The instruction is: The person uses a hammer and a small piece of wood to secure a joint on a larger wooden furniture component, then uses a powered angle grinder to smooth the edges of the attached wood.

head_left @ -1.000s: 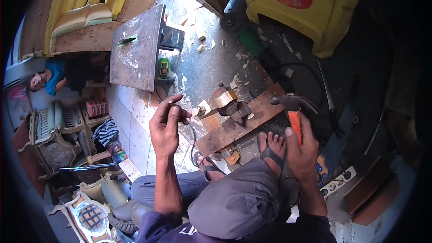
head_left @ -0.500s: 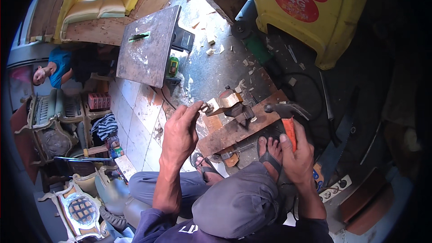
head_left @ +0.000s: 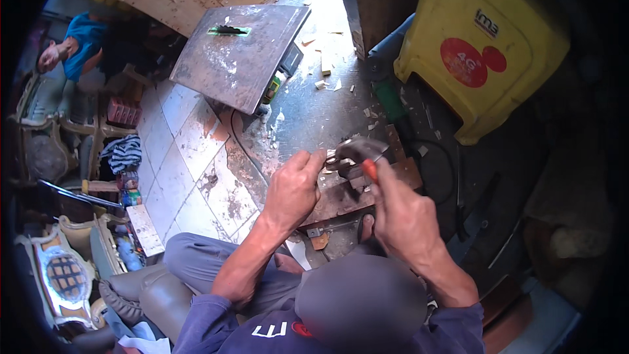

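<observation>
My left hand (head_left: 292, 190) is closed in a pinch beside the hammer head. The small metallic thing at its fingertips is too hidden to name. My right hand (head_left: 407, 213) grips a claw hammer (head_left: 362, 149) by its orange handle. The hammer's dark head hangs right next to my left fingertips, over a dark metal vise (head_left: 355, 176). The pale wood piece at the vise is mostly covered by the hammer head and my fingers. Beneath lies a brown wooden board (head_left: 331, 204), with wood chips around it.
A table saw with a dark square top (head_left: 239, 52) stands ahead to the left. A yellow plastic stool (head_left: 485, 59) is at the far right, near a green angle grinder (head_left: 391, 99) and its cable. Chair frames (head_left: 69, 275) line the left side, where another person (head_left: 82, 46) sits.
My right hand has swung the hammer up and left, bringing its head close to my left fingertips. My left hand has shifted slightly right and down in the view, which has turned.
</observation>
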Motion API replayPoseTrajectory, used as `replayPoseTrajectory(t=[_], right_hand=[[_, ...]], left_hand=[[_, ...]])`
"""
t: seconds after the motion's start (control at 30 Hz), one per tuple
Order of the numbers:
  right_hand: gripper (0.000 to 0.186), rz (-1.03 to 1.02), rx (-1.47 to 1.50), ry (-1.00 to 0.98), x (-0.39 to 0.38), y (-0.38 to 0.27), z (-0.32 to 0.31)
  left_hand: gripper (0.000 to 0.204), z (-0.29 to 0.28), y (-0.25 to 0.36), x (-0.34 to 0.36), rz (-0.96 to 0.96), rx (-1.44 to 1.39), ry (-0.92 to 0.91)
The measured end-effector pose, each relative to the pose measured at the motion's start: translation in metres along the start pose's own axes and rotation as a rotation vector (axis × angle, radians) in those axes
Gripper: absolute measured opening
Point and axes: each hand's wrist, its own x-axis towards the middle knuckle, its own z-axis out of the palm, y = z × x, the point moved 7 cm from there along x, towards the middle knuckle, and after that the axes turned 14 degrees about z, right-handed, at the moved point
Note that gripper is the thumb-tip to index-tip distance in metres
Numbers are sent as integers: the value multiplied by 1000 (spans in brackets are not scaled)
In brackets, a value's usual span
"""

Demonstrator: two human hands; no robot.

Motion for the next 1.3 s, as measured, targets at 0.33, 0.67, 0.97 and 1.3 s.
replayPoseTrajectory(t=[0.33,0.67,0.97,1.3], right_hand=[[45,57,-32,-4,7,-5,-13],[41,39,274,81,-1,-10,-23],[38,9,-122,-42,2,-10,1],[36,119,-120,-117,10,-22,-16]], left_hand=[[44,-4,-4,-3,8,-56,68],[45,2,-2,-6,-61,-139,122],[39,-4,5,1,-21,-42,60],[40,-6,2,-1,11,-19,102]])
